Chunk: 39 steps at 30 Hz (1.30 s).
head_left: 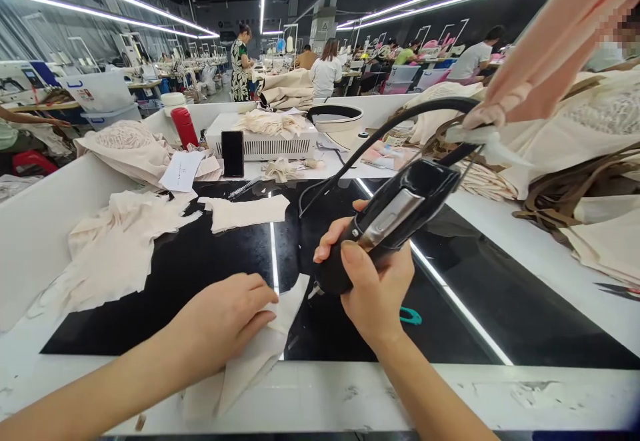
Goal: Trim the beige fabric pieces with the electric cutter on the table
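Note:
My right hand [370, 281] is closed around a black hand-held electric tool [387, 218] with a silver plate and a thick black cable [400, 118] arching up and away. Its tip points down at the edge of a small cream fabric piece [260, 354] on the black glass worktop [200, 274]. My left hand [225, 318] lies flat on that fabric piece, fingers together, pressing it down.
Cream fabric pieces [115, 241] lie at the left and another piece [245, 212] lies further back. A phone [233, 153] leans on a white box [265, 141]; a red bottle [185, 126] stands behind. Fabric and brown straps [575, 188] pile up at the right. Teal scissor handle [410, 316]. People work far back.

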Each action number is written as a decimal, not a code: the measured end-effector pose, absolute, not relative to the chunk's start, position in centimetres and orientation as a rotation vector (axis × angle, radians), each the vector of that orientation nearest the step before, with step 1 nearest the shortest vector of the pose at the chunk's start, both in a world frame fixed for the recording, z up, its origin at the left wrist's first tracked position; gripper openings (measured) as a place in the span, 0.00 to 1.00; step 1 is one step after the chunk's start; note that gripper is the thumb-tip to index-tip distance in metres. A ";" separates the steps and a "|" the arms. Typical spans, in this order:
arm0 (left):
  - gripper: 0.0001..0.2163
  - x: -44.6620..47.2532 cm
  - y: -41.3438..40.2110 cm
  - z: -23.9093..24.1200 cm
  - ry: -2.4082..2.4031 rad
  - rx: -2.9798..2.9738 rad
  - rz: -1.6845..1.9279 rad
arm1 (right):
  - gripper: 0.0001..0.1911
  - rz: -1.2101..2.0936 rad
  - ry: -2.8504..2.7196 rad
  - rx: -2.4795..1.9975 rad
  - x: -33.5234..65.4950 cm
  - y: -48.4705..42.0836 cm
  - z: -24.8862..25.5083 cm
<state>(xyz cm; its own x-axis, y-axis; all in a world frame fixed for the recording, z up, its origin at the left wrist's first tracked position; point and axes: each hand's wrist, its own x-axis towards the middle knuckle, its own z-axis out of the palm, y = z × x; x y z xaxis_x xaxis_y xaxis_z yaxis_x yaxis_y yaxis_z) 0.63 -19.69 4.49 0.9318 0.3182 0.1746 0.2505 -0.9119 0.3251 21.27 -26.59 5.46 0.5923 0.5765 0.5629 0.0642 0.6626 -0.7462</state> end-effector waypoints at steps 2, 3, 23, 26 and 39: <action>0.10 1.8 -18.5 4.5 0.303 2.790 0.350 | 0.14 0.348 -0.903 -0.807 21.0 -26.6 5.4; 0.14 2.3 -17.9 4.4 0.234 2.772 0.340 | 0.14 0.352 -0.905 -0.802 20.8 -26.6 5.3; 0.22 4.0 -15.1 3.0 0.159 2.563 -0.118 | 0.12 0.386 -0.878 -0.803 19.6 -26.2 5.0; 0.23 3.9 -15.1 2.9 0.164 2.593 -0.132 | 0.12 0.375 -0.886 -0.801 19.6 -26.2 4.8; 0.28 2.9 -15.3 2.7 0.163 2.721 -0.184 | 0.11 0.377 -0.900 -0.810 19.1 -26.0 4.8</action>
